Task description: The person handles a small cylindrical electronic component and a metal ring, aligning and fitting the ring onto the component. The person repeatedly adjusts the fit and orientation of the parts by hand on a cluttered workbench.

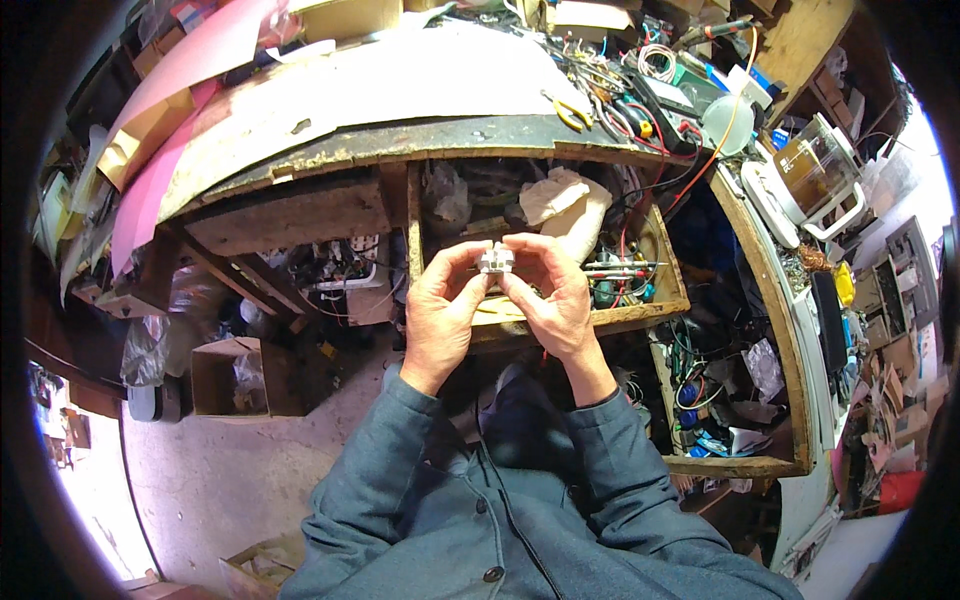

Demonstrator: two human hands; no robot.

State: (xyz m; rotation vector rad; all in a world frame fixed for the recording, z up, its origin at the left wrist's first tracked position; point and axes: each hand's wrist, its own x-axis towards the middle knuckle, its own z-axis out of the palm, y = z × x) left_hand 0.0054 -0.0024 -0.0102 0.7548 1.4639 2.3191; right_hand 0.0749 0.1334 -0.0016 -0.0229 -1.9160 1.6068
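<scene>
We see a long wooden workbench [330,150] curving across the top, its surface worn and partly covered by a pink sheet [160,130]. Below it an open wooden drawer [640,312] holds tangled wires and tools. A cardboard box [232,377] sits on the floor to the left. Our left hand [440,315] and right hand [555,300] meet above the drawer's front edge, fingers curled closed, pinching a small white plastic part [496,260] between thumbs and fingertips; it may be an electrical fitting, too small to tell.
</scene>
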